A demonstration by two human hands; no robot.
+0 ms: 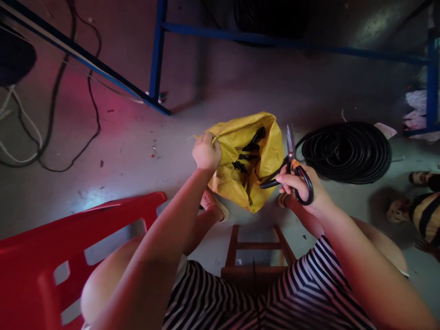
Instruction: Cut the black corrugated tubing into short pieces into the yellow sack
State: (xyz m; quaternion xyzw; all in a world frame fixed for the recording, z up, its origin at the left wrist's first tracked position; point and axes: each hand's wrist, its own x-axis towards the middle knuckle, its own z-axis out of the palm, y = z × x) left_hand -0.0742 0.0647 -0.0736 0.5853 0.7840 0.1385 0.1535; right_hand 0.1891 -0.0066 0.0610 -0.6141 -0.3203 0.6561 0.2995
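Note:
A yellow woven sack [223, 179] stands on the floor between my feet, its mouth spread, with several dark black pieces [252, 145] visible inside. My left hand [206, 152] is closed in a fist on the sack's left rim. My right hand [302, 181] holds scissors [290, 144] with black handles, blades pointing up and away from me and slightly parted. A black hose leads from the coil [347, 153] on the right toward my right hand. Whether my fingers also hold the hose is hard to make out.
A red plastic chair [113, 217] is at my left. Blue metal frame bars [157, 55] cross the far side. Loose cables [57, 91] lie on the floor at left. A wooden stool [256, 246] is below me. Another person's foot [397, 211] shows at right.

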